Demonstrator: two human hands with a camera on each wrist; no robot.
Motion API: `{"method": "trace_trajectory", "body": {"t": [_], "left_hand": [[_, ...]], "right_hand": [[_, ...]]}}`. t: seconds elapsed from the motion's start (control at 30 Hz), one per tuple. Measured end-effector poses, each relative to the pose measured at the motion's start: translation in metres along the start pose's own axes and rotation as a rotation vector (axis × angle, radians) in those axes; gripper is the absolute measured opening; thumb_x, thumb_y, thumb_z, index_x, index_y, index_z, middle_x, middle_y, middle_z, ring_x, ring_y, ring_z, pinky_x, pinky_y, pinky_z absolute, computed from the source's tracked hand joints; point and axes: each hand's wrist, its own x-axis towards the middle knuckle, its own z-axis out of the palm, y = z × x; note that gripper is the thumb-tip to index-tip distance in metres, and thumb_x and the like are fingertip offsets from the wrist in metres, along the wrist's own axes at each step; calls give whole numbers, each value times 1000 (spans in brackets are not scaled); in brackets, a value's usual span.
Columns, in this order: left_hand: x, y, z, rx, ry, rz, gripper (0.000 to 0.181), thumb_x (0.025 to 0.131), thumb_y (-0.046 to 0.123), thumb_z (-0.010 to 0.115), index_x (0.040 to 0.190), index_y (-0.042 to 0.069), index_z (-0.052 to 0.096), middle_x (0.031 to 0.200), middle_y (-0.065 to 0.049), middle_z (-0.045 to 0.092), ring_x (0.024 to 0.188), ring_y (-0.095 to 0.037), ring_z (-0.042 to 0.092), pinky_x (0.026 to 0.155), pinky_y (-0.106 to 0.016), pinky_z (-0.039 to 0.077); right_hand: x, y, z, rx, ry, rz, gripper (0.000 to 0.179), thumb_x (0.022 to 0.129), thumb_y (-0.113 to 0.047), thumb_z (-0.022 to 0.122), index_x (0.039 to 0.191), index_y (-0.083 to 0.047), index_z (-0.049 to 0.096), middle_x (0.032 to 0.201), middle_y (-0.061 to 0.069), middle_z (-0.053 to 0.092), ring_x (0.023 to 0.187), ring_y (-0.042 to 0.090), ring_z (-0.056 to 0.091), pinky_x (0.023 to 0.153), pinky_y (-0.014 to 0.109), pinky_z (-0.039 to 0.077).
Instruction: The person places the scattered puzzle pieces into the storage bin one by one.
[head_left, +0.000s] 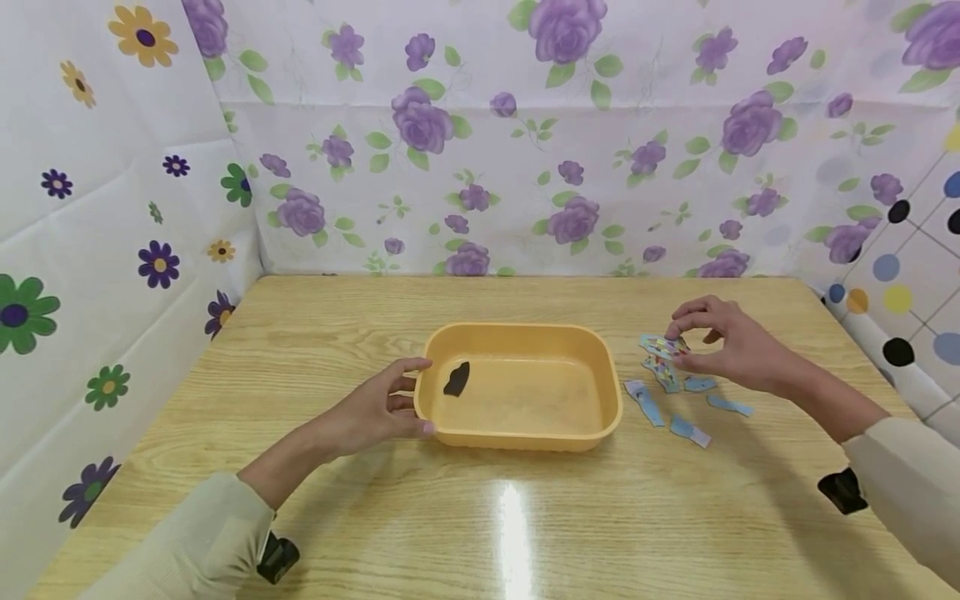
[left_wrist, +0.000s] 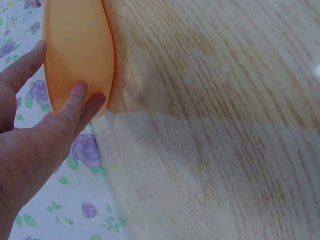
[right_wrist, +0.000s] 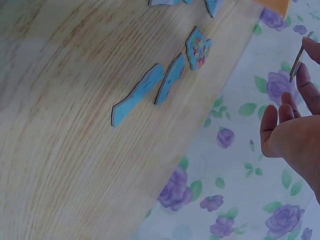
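Note:
My left hand (head_left: 372,408) rests against the left end of a yellow-orange plastic tray (head_left: 517,439), fingers spread and fingertips on its outer wall. Inside the tray, near that end, lies a small dark flat piece (head_left: 457,379). To the right of the tray, my right hand (head_left: 731,348) pinches a colourful flat puzzle piece (head_left: 657,345) between thumb and fingers. In the right wrist view the held puzzle piece (right_wrist: 297,62) shows edge-on above the table. Beneath the hand, a multicoloured puzzle piece (head_left: 664,374) lies on the table.
Several light-blue puzzle pieces (head_left: 647,404) lie scattered between the tray and my right forearm. The wooden table (head_left: 420,517) meets a flowered cloth (head_left: 480,150) at the back, with patterned cloths at both sides.

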Motion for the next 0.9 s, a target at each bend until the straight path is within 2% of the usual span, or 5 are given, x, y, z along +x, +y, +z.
{"method": "trace_trajectory", "body": {"t": [0.27,0.9], "left_hand": [[0,0,0,-4,0,4,92,83,14,78,152,9,17,140,-26,39,123,-40,50,91,-36,52],[0,0,0,14,-1,3,91,83,14,77,152,8,18,140,-26,40,124,-39,50,91,-35,52]], "right_hand": [[11,-2,5,10,-8,-19,22,89,-22,72,107,-14,64,133,12,42,118,31,32,84,44,37],[27,-18,11,46,-51,-46,23,88,-18,73,108,-10,65,133,14,42,122,35,31,87,51,38]]}}
